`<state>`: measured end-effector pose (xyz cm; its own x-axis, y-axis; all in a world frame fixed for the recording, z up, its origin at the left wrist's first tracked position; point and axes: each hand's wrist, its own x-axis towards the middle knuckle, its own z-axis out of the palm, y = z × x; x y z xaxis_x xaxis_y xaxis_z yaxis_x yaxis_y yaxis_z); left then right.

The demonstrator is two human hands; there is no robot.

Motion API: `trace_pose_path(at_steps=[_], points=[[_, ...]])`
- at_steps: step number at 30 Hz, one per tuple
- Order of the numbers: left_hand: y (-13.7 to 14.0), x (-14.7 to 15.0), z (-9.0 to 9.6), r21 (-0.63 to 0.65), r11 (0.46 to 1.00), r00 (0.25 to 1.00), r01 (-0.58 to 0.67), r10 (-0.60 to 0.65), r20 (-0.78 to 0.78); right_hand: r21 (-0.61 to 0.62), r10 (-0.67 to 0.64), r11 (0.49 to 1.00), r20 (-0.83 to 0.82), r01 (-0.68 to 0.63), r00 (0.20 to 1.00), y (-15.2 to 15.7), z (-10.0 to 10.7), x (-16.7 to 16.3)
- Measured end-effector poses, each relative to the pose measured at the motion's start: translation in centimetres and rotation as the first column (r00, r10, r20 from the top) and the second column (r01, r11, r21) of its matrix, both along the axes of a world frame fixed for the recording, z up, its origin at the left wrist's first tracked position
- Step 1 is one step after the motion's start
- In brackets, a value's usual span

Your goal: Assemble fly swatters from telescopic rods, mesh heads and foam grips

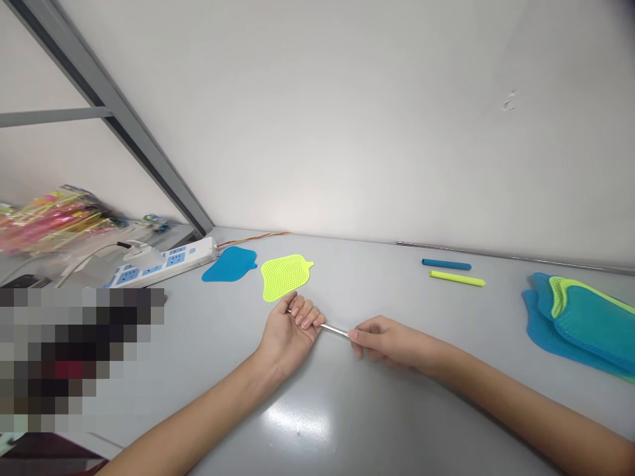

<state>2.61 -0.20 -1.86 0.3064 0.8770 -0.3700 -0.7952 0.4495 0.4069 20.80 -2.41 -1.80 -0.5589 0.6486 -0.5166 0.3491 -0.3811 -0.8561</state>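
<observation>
The thin metal rod (336, 330) is between your hands, above the middle of the grey table (208, 363). Your left hand (294, 330), palm turned up, curls its fingers around one part; your right hand (389, 340) pinches it farther right, the hands apart. Two grips probably keep so slim a piece from swivelling. Just beyond your left hand lies the yellow mesh paddle (285, 276), beside the blue paddle (229, 266). The blue tube (446, 264) and yellow tube (457, 278) lie near each other, seemingly set back to leave elbow room.
</observation>
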Motion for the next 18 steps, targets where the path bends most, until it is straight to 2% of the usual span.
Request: trace_pose_path(at_steps=[5, 9, 12, 18], points=[[0.3, -0.4, 0.3, -0.059, 0.998, 1.0, 0.02, -0.02, -0.002, 0.001, -0.008, 1.0, -0.009, 0.008, 1.0, -0.1, -0.1, 0.0], [0.8, -0.8, 0.4, -0.097, 0.995, 0.999, -0.036, 0.034, -0.018, 0.001, -0.007, 1.0, -0.006, 0.007, 1.0, -0.1, -0.1, 0.2], [1.1, -1.3, 0.4, -0.093, 0.994, 0.998, -0.062, 0.063, 0.015, 0.0, -0.003, 1.0, -0.004, 0.003, 1.0, 0.0, -0.1, 0.2], [1.2, -1.6, 0.3, -0.103, 0.994, 0.998, -0.027, 0.032, 0.05, -0.002, 0.01, 1.0, -0.025, -0.01, 1.0, -0.1, -0.3, 0.3]])
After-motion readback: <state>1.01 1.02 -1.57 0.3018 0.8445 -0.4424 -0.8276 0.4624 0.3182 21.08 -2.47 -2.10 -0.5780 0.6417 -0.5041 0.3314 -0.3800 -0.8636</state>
